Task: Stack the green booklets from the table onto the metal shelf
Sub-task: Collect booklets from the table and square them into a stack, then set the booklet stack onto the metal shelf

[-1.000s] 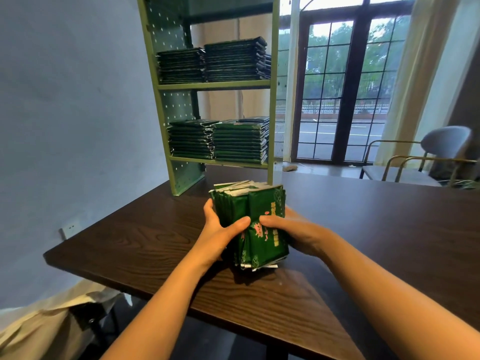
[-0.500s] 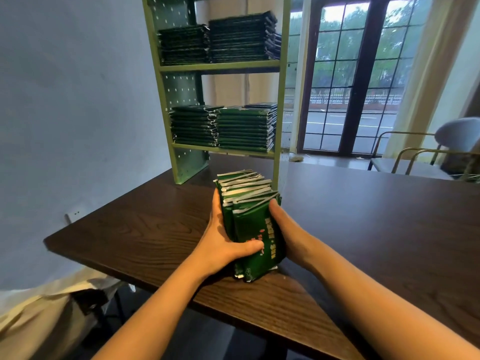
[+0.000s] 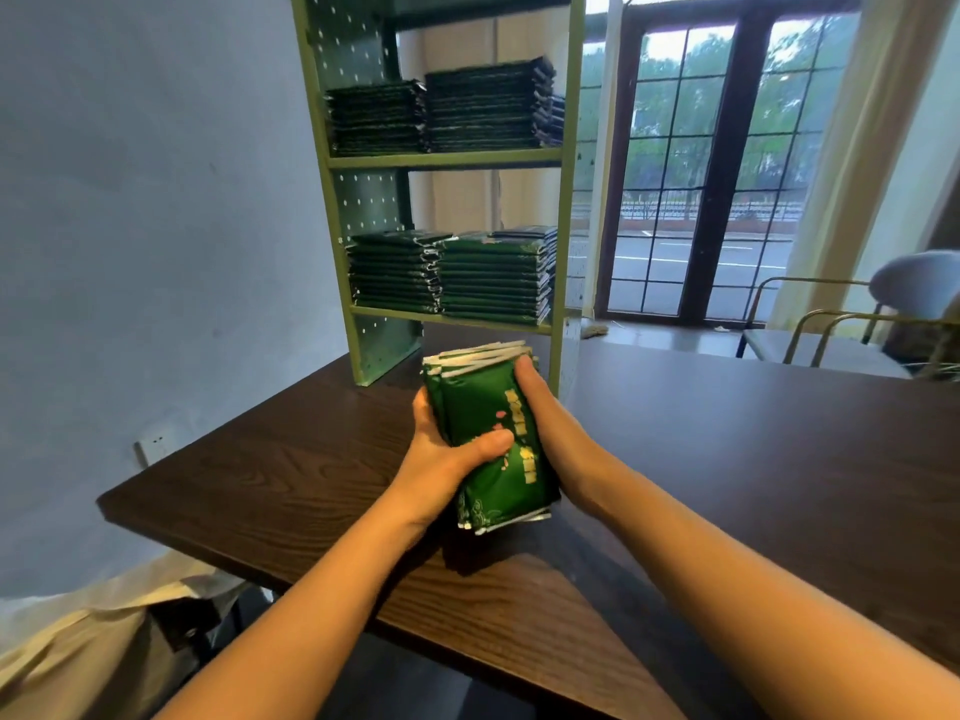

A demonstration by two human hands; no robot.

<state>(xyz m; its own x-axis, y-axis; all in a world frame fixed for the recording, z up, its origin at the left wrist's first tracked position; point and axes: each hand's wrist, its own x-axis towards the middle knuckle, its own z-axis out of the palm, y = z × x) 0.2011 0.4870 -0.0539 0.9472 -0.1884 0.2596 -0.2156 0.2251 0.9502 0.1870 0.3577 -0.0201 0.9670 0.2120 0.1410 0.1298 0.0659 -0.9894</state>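
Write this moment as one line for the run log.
left hand: grips booklet bundle | right hand: same bundle | position: upright over table, before metal shelf | shelved stacks: two levels

Soft daylight comes through the tall window (image 3: 670,122) at the back right, its upper panes washed out, while the room is fairly dim. Stacks on the metal shelf (image 3: 447,159) sit in shade and look almost black. The held green booklets (image 3: 488,402) cast a soft shadow on the dark table (image 3: 260,485). Wide-angle distortion bends the edges, and fine print is blurred.
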